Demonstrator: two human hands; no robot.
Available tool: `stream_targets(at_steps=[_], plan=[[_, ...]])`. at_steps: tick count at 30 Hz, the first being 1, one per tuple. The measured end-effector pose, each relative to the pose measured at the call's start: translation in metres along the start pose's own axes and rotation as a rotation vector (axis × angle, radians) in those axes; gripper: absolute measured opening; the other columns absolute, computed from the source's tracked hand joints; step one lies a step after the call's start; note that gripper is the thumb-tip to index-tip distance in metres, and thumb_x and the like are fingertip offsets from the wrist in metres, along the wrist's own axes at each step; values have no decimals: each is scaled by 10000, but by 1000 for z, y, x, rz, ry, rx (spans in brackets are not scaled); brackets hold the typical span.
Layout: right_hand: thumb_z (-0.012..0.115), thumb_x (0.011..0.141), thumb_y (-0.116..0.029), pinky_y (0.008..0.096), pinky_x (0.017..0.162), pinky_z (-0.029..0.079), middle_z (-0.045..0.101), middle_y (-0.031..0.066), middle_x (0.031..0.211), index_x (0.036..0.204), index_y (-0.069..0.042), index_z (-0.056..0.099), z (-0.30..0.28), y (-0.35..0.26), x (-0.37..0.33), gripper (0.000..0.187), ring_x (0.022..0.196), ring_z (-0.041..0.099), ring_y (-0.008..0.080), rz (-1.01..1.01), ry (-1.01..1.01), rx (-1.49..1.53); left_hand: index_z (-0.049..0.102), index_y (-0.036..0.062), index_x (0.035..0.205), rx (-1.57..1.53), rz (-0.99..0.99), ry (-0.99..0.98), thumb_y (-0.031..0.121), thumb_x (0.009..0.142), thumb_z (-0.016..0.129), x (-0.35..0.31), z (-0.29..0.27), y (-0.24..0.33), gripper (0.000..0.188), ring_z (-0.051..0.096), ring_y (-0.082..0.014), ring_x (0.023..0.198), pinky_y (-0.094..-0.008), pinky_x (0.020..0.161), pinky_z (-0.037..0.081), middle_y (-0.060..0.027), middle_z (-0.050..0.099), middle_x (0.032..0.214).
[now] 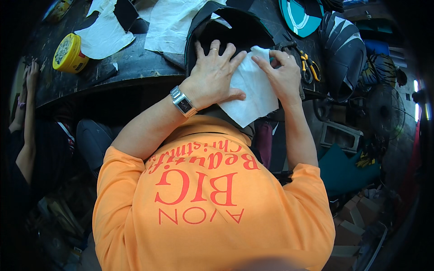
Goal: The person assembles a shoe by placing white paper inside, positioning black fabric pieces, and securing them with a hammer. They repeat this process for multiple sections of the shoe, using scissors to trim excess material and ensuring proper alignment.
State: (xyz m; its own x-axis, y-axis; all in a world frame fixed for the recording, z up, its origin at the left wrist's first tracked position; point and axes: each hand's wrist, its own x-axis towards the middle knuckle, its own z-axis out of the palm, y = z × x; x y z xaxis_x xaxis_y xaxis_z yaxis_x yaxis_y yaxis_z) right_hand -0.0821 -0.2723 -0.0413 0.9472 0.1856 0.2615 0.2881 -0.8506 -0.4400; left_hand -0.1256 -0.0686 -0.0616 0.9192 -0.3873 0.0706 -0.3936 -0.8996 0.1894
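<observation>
A piece of white cloth (248, 97) hangs over the near edge of the table in front of my body. My right hand (285, 77) pinches its upper right corner between thumb and fingers. My left hand (211, 74) lies with fingers spread on a black curved sheet piece (199, 34), its thumb stretched out over the cloth's left side. The black piece stands up in an arch beyond my fingers. What lies beneath my left palm is hidden.
Scissors with yellow-and-black handles (310, 67) lie right of my right hand. A yellow tub (71, 54) and white cloth scraps (106, 34) are on the left. Stacked black curved pieces (341, 54) and a green piece (302, 16) sit right. Another person's arms (28, 108) show far left.
</observation>
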Motion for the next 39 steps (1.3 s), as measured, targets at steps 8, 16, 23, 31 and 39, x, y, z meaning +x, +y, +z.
stream_targets(at_steps=[8, 16, 23, 31, 39], plan=[[817, 777, -14, 375, 876, 534, 575, 118, 1188, 1006, -137, 800, 22, 16, 14, 261, 1033, 619, 257, -478, 267, 214, 327, 187, 1590, -40, -27, 73, 735, 780, 680, -5, 10, 2, 1039, 345, -446, 1430, -762, 1080, 277, -174, 364, 1579], [791, 813, -94, 355, 718, 516, 665, 145, 875, 897, 23, 699, 30, 20, 13, 171, 787, 670, 277, -169, 183, 234, 367, 162, 1570, 18, -10, 57, 744, 814, 632, -3, 4, 0, 990, 349, -448, 1434, -757, 1083, 274, -175, 393, 1566], [766, 850, -115, 325, 683, 517, 708, 135, 834, 914, 17, 695, 41, 3, -10, 163, 726, 666, 165, 92, 133, 472, 467, -13, 1480, 82, 72, -75, 657, 910, 592, 4, -16, 4, 889, 370, -385, 1445, -612, 1198, 194, -223, 434, 1538], [746, 929, -164, 207, 585, 487, 700, 22, 798, 1026, 30, 724, 28, -4, -22, 218, 641, 615, 49, 259, -14, 822, 318, -99, 1522, -291, 147, 174, 640, 934, 568, -7, 31, 6, 977, 250, -383, 1521, -460, 1254, 178, -285, 316, 1590], [754, 924, -138, 217, 566, 486, 688, 20, 816, 1099, -29, 742, -62, 12, 10, 206, 645, 604, 53, 22, 222, 498, 299, 10, 1575, -270, 136, 148, 719, 916, 515, -7, 37, 2, 992, 212, -303, 1549, -416, 1272, 131, -204, 280, 1640]])
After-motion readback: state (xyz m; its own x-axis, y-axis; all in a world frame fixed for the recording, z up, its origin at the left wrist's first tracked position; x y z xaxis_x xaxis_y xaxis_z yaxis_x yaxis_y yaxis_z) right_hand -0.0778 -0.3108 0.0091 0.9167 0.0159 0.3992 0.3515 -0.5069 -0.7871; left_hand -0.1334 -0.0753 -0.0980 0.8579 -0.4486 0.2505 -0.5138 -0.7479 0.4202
